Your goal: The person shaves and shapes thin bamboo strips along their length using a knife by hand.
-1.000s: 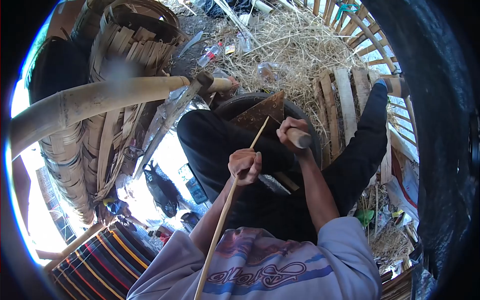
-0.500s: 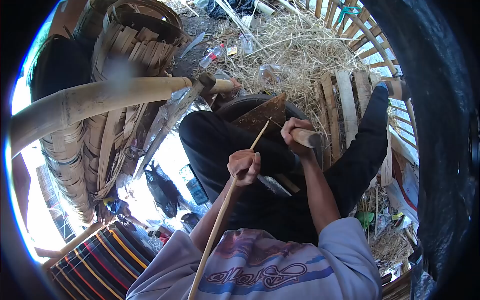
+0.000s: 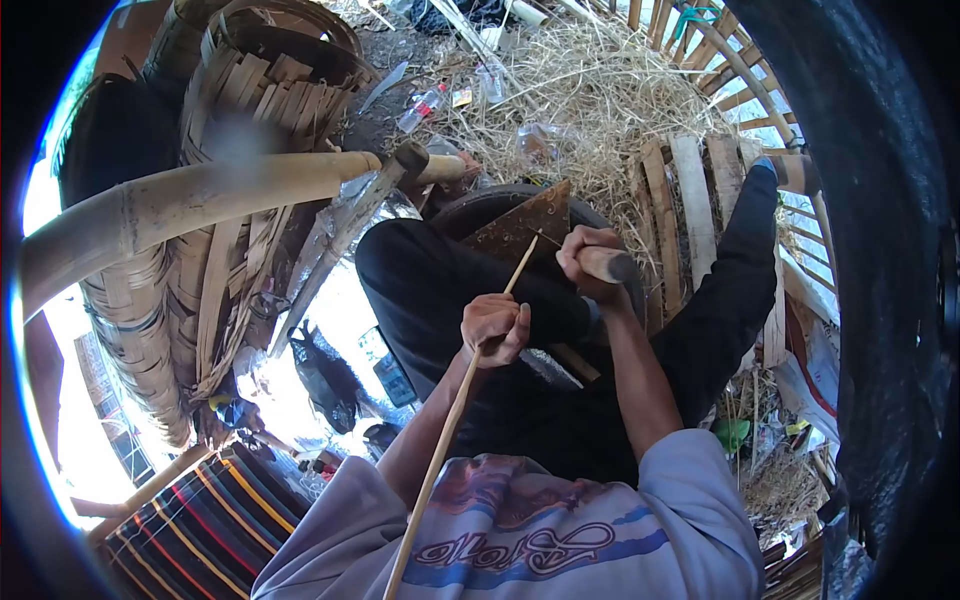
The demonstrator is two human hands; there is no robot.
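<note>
left hand (image 3: 494,328): closed round a long thin stick (image 3: 438,455), thumb raised. right hand (image 3: 590,256): closed on a thick wooden handle (image 3: 608,265), butt end toward the near right. a thin dark blade (image 3: 549,240) seems to run from that fist toward the stick's tip; too small to tell whether they touch.

stick lies aslant, near end low over the shirt (image 3: 540,530), slim far end above the brown sheet (image 3: 520,224). sheet sits between the dark trousers (image 3: 412,285) and a round black rim (image 3: 470,208) beyond.

risks, as judged: stick is slim at the far end; too deep a bite or a hard sideways push could snap or gouge it. a slack left grip could let it roll, sending the edge skidding. left fist is near the blade and the thigh lies below, so a slip could nick either. the long near end could catch on the shirt and jerk the tip.

writing: looping letters on the shirt, upside down from here, not read with certainty. bottle (image 3: 424,107) on the ground, far left of the straw (image 3: 590,90), has a red label; brand too small to read.
</note>
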